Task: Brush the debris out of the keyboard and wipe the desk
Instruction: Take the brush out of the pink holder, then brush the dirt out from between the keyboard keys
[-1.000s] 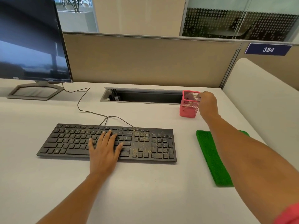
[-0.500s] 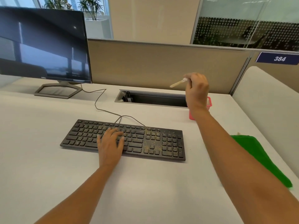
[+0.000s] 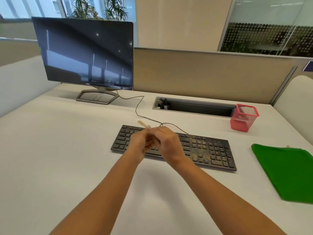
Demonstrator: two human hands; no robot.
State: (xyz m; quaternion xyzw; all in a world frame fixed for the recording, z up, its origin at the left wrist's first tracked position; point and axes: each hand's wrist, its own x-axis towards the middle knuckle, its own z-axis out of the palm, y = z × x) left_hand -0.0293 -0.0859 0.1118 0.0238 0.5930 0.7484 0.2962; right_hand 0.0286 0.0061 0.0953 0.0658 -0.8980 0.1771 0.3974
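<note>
**Brush held over keyboard; debris spread is the main risk**

Both hands meet just above the left half of the black keyboard (image 3: 203, 150). The right hand (image 3: 166, 143) has its fingers curled round a pale-handled brush (image 3: 143, 123), one end of which juts out up and left of the knuckles. The left hand (image 3: 140, 143) is curled against it, but the overlap hides whether it grips.

The debris (image 3: 196, 150), fine yellowish grit, lies on the keyboard's right half, clear of the hands.

Likely faults:
- Hard or outward strokes could flick grit onto the bench (image 3: 67, 150) or onto the green cloth (image 3: 286, 170) lying just right of the keyboard, fouling it before wiping.
- Brushing leftward would drive grit into the clean keys.
- With neither hand steadying it, the keyboard may slide and drag its cable (image 3: 138, 107).
</note>
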